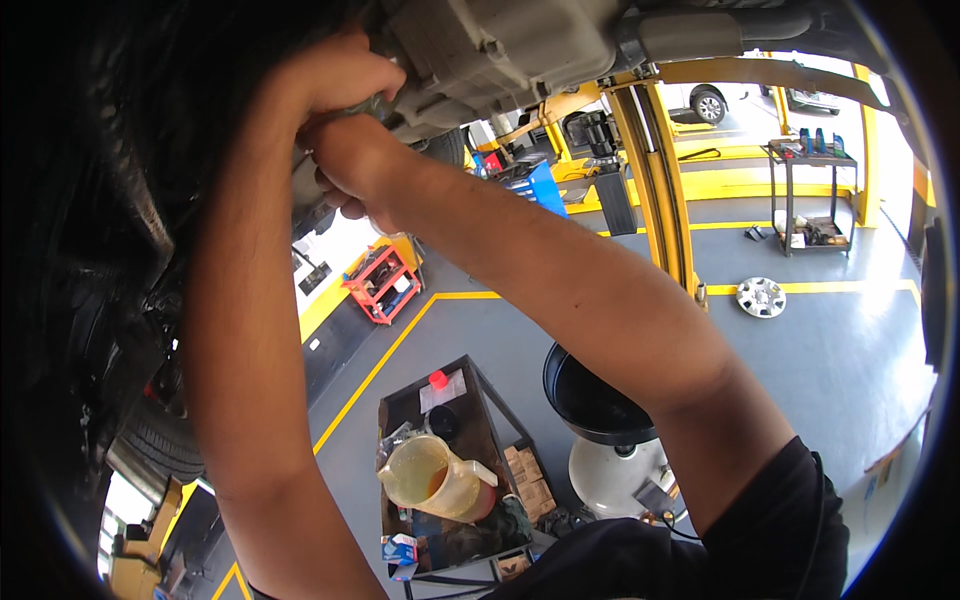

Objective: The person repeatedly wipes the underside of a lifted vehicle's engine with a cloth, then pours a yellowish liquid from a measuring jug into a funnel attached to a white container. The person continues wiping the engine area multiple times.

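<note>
Both my arms reach up under a raised car, close to a grey metal casing on its underside. My left hand is closed, its fingers curled beside the casing's left edge. Just below it, my right hand is also closed, with its fingertips curled under. A small greenish piece shows between the two hands, too little of it to name. What either hand grips is hidden by the hands and the dark underbody.
Below stands a dark cart bearing a plastic measuring jug with some liquid. Beside it is a black drain funnel over a white tank. A yellow lift post, red tool trolley and hubcap are farther off.
</note>
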`<action>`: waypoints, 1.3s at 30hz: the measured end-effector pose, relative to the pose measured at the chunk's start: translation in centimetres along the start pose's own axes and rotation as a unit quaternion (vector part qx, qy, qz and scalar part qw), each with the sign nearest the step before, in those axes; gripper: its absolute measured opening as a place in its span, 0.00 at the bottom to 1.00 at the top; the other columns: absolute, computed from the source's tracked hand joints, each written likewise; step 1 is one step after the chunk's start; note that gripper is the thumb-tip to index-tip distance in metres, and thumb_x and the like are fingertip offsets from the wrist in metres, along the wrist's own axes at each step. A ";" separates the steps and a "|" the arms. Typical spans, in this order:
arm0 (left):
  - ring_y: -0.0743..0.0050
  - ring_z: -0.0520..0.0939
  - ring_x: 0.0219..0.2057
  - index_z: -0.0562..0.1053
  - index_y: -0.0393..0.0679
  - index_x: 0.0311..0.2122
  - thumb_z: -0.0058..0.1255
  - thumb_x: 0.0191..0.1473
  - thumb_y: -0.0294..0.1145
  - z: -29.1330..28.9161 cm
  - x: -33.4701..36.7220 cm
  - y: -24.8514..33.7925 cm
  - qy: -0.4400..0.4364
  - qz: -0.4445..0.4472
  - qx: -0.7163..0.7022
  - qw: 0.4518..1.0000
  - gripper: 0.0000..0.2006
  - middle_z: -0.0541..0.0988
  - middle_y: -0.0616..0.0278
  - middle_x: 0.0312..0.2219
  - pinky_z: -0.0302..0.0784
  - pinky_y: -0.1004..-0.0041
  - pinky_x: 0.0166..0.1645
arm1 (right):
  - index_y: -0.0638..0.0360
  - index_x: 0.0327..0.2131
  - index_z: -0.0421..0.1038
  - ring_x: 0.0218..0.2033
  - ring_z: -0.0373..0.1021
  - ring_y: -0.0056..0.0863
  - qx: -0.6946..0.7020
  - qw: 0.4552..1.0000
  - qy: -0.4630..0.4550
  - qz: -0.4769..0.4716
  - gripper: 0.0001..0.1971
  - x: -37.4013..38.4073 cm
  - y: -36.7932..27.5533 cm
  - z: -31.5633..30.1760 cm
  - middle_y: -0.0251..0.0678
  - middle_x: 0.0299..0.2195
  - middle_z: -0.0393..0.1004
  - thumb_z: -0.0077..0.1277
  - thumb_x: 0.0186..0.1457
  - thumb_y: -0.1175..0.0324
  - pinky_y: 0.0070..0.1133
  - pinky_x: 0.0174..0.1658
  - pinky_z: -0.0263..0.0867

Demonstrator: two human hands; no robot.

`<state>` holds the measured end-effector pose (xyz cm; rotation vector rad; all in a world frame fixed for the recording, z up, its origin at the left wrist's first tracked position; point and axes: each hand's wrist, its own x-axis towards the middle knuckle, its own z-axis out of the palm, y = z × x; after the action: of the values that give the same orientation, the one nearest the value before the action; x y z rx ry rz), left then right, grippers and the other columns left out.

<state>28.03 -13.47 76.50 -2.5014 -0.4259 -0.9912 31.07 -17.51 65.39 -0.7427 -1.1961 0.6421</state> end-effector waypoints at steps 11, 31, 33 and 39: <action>0.41 0.80 0.56 0.64 0.25 0.63 0.56 0.44 0.38 -0.9 -0.2 0.7 -0.082 -0.032 -0.028 0.996 0.41 0.71 0.31 0.59 0.78 0.58 0.55 | 0.51 0.30 0.67 0.20 0.56 0.23 0.009 1.000 0.008 0.016 0.14 0.7 0.0 -0.7 0.28 0.21 0.62 0.42 0.68 0.57 0.27 0.25 0.50; 0.36 0.84 0.47 0.76 0.21 0.47 0.50 0.43 0.36 0.9 0.7 -0.4 0.020 0.034 -0.035 0.999 0.29 0.79 0.24 0.43 0.80 0.57 0.52 | 0.54 0.30 0.69 0.19 0.57 0.23 -0.006 1.000 0.025 0.008 0.16 1.2 0.1 -1.6 0.30 0.21 0.63 0.43 0.68 0.56 0.28 0.23 0.50; 0.39 0.83 0.50 0.74 0.23 0.51 0.51 0.44 0.35 0.8 1.0 -0.5 -0.008 0.022 -0.026 0.999 0.29 0.79 0.28 0.46 0.78 0.59 0.54 | 0.52 0.29 0.67 0.19 0.56 0.22 -0.005 1.000 0.027 0.013 0.14 1.1 0.0 -1.6 0.28 0.21 0.62 0.44 0.67 0.57 0.26 0.23 0.48; 0.41 0.79 0.57 0.66 0.27 0.61 0.52 0.47 0.33 0.4 0.9 0.2 -0.030 -0.015 -0.002 0.999 0.34 0.76 0.32 0.55 0.73 0.62 0.60 | 0.46 0.25 0.62 0.18 0.51 0.17 -0.008 0.999 0.030 0.016 0.14 0.6 -0.1 -1.6 0.24 0.20 0.58 0.45 0.66 0.59 0.22 0.22 0.45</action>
<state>29.01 -13.36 76.76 -2.5410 -0.4821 -0.9309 32.74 -17.37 65.50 -0.7902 -1.1378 0.6332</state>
